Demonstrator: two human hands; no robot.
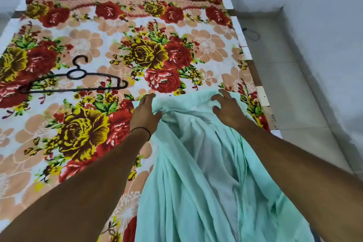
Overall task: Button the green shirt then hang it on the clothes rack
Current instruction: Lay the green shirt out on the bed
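There is one thin, pale mint-green shirt (196, 173) here, lying rumpled in long folds on the bed, from 6 o'clock in the view up to the middle, along the bed's edge at 3 o'clock. Two bare hands reach out to its far end. The left hand (144, 112) grips a bunch of the cloth at the shirt's far left corner, the thumb pressed down into the gathered fabric. The right hand (227, 109) is open at the far right corner, fingers spread and bent like a claw; whether the tips touch the cloth I cannot tell. One thin black band (141, 130) circles the left wrist. The bed carries one plush blanket (117, 25) printed with big red, yellow and peach flowers on white. On it, at 10 o'clock from the shirt and well apart from it, lies one black plastic clothes hanger (73, 80), flat, its hook pointing toward 12 o'clock. At 3 o'clock, beyond the bed's edge, is a pale grey floor (290, 88) with one dark loop of cord (252, 34) near 1 o'clock.
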